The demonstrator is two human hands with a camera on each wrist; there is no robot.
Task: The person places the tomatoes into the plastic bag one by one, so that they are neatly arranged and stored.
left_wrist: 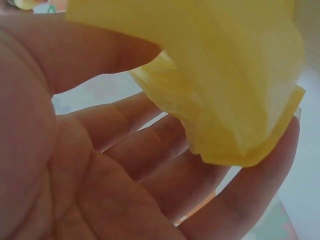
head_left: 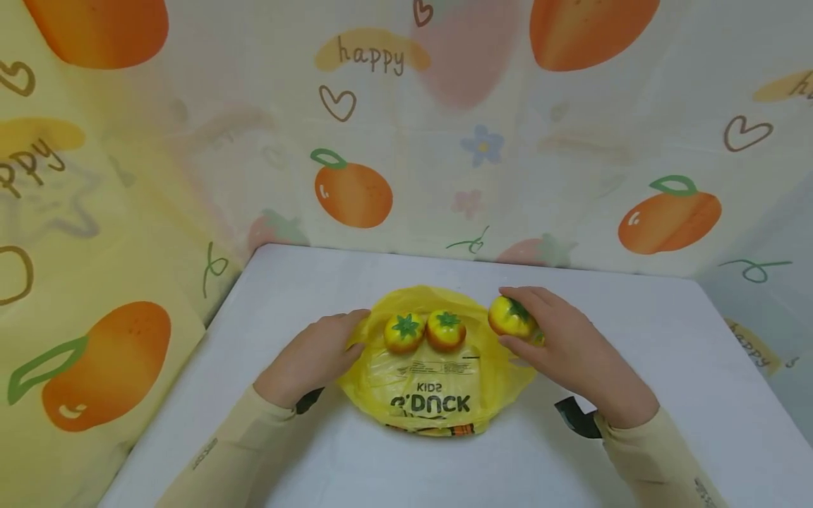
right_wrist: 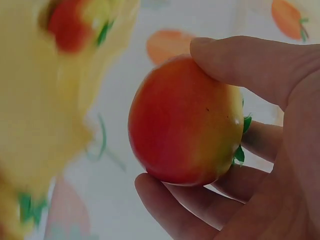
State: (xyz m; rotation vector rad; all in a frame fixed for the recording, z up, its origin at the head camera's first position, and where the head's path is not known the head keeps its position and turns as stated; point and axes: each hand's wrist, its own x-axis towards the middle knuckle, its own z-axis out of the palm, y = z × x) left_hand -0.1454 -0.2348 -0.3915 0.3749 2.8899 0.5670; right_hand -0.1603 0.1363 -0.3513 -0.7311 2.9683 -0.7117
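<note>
A yellow plastic bag, its dark lettering reversed, lies with its mouth spread on the white table. Two red-and-yellow tomatoes with green star-shaped tops sit side by side within the bag's opening. At the bag's left edge, my left hand holds the thin plastic between thumb and fingers. My right hand grips a third tomato with thumb and fingers at the bag's right rim. In the right wrist view this tomato's red side faces the camera and its green top points toward the palm.
The white tabletop extends around the bag on all sides. A fruit-patterned cloth hangs along the back and the left side. Dark straps show by the wrists, near the cream sleeves.
</note>
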